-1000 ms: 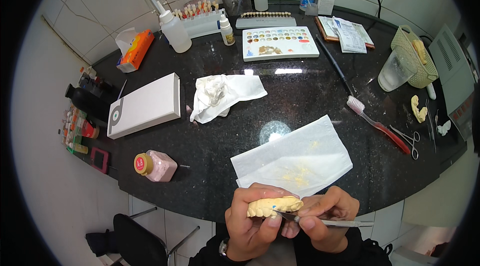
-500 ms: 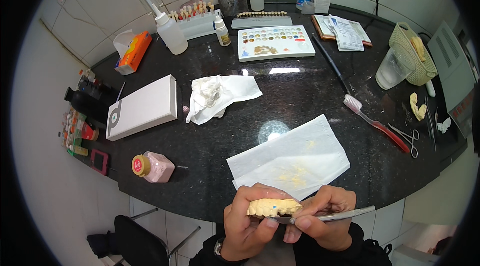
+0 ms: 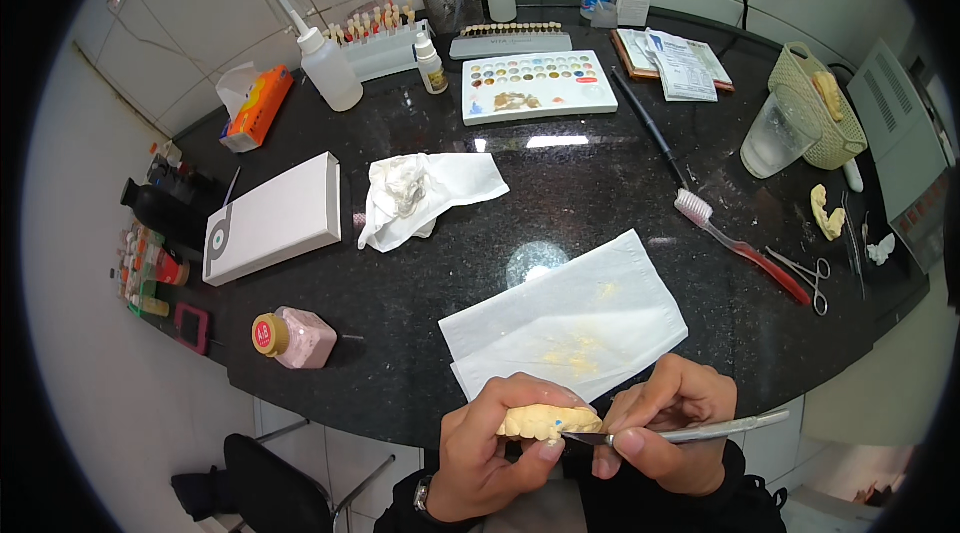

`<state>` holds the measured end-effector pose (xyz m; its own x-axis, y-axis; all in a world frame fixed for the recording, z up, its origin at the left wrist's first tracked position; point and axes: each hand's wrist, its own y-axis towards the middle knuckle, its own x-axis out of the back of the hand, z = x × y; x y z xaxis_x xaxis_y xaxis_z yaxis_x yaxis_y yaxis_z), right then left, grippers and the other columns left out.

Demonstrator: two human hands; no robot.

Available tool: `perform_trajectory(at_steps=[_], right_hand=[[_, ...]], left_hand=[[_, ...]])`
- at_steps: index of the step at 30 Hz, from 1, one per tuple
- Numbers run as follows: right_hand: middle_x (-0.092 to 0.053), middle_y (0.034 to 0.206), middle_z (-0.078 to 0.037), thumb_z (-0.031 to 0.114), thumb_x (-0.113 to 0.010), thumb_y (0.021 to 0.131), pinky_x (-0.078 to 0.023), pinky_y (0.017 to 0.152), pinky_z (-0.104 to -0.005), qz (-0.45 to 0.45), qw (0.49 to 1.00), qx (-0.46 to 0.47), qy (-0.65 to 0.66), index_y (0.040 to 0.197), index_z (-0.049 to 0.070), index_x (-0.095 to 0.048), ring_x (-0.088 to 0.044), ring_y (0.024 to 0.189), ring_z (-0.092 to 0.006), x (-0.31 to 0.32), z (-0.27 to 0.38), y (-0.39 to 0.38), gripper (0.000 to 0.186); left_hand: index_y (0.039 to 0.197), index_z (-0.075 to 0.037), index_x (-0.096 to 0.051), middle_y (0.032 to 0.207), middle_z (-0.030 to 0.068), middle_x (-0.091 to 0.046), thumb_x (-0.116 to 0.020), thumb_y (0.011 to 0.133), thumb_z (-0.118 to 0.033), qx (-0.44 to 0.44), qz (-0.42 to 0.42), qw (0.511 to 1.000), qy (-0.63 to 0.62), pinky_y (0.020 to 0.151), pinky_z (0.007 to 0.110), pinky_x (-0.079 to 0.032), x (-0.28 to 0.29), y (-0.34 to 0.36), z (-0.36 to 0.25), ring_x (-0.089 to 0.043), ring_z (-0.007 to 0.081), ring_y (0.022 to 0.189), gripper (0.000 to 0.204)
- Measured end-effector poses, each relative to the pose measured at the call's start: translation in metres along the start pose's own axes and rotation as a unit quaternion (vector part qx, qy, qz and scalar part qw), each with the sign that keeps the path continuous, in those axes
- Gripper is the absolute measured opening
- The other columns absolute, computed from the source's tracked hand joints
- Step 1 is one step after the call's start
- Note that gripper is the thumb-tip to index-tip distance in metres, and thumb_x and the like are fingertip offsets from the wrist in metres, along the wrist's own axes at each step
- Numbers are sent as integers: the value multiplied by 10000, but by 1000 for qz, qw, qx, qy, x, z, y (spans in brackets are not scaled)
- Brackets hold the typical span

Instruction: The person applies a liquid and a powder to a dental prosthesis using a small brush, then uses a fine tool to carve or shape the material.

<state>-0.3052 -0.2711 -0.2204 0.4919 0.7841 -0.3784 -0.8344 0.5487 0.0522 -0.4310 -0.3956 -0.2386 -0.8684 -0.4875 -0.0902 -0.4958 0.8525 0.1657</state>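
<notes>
A yellow plaster dental model (image 3: 535, 422) with a row of teeth and a small blue mark is gripped in my left hand (image 3: 490, 453), fingers over its far side and thumb below. My right hand (image 3: 680, 428) pinches a metal scalpel (image 3: 735, 426), its handle pointing right. The blade lies against the model's tooth edge near my left thumb; the exact contact is too small to tell. Just beyond both hands, a white paper sheet (image 3: 620, 298) lies on the counter with yellow shavings (image 3: 575, 353) scattered over it.
Left of the sheet are a pink powder jar (image 3: 305, 338), a white box (image 3: 275, 223) and crumpled tissue (image 3: 405, 188). A red toothbrush (image 3: 745, 248), scissor-like forceps (image 3: 812, 281) and another model piece (image 3: 826, 213) lie right. A paint palette (image 3: 540, 113) sits farther back.
My right hand and the scalpel have shifted slightly right, and the blade shows more clearly against the model. The whole view has moved a little, so the counter items appear farther left.
</notes>
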Motion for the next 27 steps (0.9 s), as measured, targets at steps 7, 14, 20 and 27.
perform_trajectory(at_steps=[7,14,20,27], right_hand=[[-675,699,-145,28,-679,823,-526,610,-226,-9,999,-30,5,805,-38,-565,-662,645,-126,0,5,0,133],[-676,707,-147,30,-689,819,-524,603,-231,17,999,-36,9,797,-41,-574,-665,647,-131,3,3,3,137],[-675,709,-149,30,-686,823,-525,606,-233,34,999,-39,16,799,-39,-569,-664,653,-132,7,3,4,138],[-670,714,-158,22,-663,839,-529,607,-235,4,998,-38,58,820,-39,-550,-662,661,-131,5,0,0,129]], left_hand=[[1070,31,-523,979,150,-651,-611,838,-9,-24,19,1000,-4,748,273,-522,3,-1,3,-655,170,885,251],[1018,38,-505,918,178,-641,-585,853,-77,-12,26,999,27,729,316,-540,4,0,1,-670,218,826,217],[1033,32,-517,934,152,-649,-607,845,-55,-18,29,999,21,700,279,-529,4,0,2,-661,176,820,226],[1050,22,-531,951,122,-657,-621,841,-32,-16,32,999,14,678,243,-516,4,-1,4,-650,133,819,233]])
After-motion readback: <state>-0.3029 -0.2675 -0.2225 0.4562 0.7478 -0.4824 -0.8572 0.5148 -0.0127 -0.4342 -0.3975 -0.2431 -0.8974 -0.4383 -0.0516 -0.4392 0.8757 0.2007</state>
